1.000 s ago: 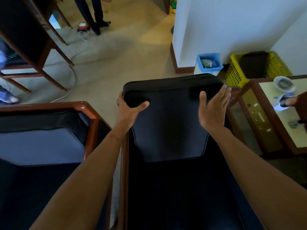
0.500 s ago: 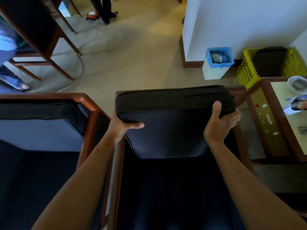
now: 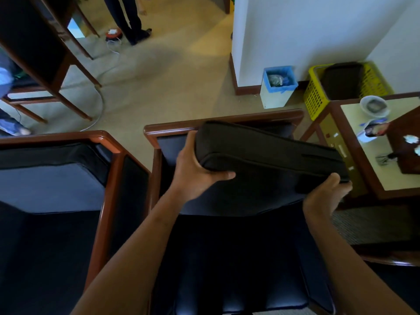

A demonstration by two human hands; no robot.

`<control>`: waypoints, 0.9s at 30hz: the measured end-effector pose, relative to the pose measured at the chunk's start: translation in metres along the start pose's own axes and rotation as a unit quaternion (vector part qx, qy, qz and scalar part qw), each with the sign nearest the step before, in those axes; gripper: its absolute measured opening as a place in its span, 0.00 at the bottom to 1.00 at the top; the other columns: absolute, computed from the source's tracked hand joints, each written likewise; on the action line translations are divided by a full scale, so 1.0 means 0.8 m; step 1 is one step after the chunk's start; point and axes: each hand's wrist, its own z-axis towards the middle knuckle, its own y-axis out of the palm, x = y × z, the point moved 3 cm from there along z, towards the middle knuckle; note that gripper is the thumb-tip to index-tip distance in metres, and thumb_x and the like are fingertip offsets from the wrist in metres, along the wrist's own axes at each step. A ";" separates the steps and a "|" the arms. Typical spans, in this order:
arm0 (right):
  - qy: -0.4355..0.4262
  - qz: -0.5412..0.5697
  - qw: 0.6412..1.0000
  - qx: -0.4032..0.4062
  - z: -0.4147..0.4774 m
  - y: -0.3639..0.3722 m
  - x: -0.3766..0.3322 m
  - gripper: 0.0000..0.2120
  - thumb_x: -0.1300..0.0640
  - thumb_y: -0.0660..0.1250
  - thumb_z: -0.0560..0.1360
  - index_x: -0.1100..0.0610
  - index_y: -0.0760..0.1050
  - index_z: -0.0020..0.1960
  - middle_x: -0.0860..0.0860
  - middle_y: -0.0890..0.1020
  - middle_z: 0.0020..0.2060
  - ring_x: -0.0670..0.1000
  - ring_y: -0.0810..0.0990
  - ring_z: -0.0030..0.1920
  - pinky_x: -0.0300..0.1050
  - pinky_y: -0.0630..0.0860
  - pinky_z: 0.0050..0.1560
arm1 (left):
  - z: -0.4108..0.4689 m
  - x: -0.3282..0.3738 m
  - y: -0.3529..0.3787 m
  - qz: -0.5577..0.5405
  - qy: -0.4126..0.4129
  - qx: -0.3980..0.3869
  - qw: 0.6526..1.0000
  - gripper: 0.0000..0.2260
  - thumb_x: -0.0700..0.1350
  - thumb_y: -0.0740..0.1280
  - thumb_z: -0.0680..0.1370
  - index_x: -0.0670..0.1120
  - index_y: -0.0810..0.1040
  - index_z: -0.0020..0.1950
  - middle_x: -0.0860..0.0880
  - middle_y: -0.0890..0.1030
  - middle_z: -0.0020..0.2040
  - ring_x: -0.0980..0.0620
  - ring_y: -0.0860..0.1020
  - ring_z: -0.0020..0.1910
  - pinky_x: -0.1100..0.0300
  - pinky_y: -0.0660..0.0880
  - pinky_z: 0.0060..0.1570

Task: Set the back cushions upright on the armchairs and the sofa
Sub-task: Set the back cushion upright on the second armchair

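Back cushion [image 3: 268, 160], a thick black rectangular pad with piped edges, is held up over the seat of a wooden-framed armchair [image 3: 222, 120] with dark blue upholstery. It sits tilted, its left end higher and nearer the chair's top rail, its right end lower and reaching out past the chair's right side toward a brown wooden side table [image 3: 372, 169] with a cream top. The left hand [image 3: 193, 171] is clamped around the cushion's left end, thumb lying across the near face and fingers wrapped behind. The right hand [image 3: 325, 198] grasps the lower right corner from beneath, thumb up against the near edge; its fingers are partly hidden under the pad.

Just left of this chair stands a second wooden-framed armchair [image 3: 106, 144], whose dark back cushion leans against its backrest. Beyond the chairs, on the beige carpet, a small white bin [image 3: 276, 96] lined with blue plastic stands against the white wall, and a yellow perforated plastic basket [image 3: 316, 96] sits beside it. Another person's dark-trousered legs [image 3: 127, 19] show at the top of the view.
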 end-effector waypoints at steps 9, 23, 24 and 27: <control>-0.392 -0.278 0.851 -0.213 -0.035 0.024 -0.103 0.40 0.29 0.46 0.81 0.55 0.66 0.80 0.53 0.68 0.80 0.55 0.61 0.82 0.63 0.47 0.82 | 0.026 0.012 0.094 0.139 -0.009 -0.117 0.983 0.59 0.65 0.85 0.58 0.60 0.55 0.82 0.54 0.67 0.78 0.50 0.68 0.77 0.39 0.69 0.76; -0.489 -0.233 0.807 -0.234 -0.067 0.066 -0.132 0.22 0.40 0.67 0.72 0.56 0.78 0.55 0.49 0.79 0.47 0.46 0.74 0.48 0.51 0.75 0.57 | -0.070 -0.114 0.056 0.169 -0.183 -0.090 0.964 0.44 0.60 0.85 0.58 0.57 0.69 0.69 0.55 0.76 0.67 0.51 0.75 0.68 0.42 0.76 0.68; -0.498 -0.218 0.808 -0.226 -0.070 0.066 -0.135 0.20 0.41 0.68 0.71 0.56 0.78 0.53 0.49 0.80 0.45 0.47 0.75 0.46 0.50 0.75 0.56 | -0.072 -0.111 0.056 0.167 -0.180 -0.082 0.966 0.43 0.60 0.85 0.58 0.55 0.70 0.68 0.54 0.77 0.66 0.50 0.76 0.67 0.42 0.77 0.67; -0.515 -0.173 0.811 -0.215 -0.068 0.063 -0.152 0.18 0.44 0.68 0.71 0.58 0.79 0.50 0.50 0.81 0.42 0.50 0.78 0.42 0.46 0.74 0.51 | -0.074 -0.095 0.051 0.173 -0.163 -0.061 0.969 0.41 0.63 0.82 0.57 0.52 0.71 0.65 0.53 0.79 0.63 0.49 0.78 0.63 0.42 0.79 0.63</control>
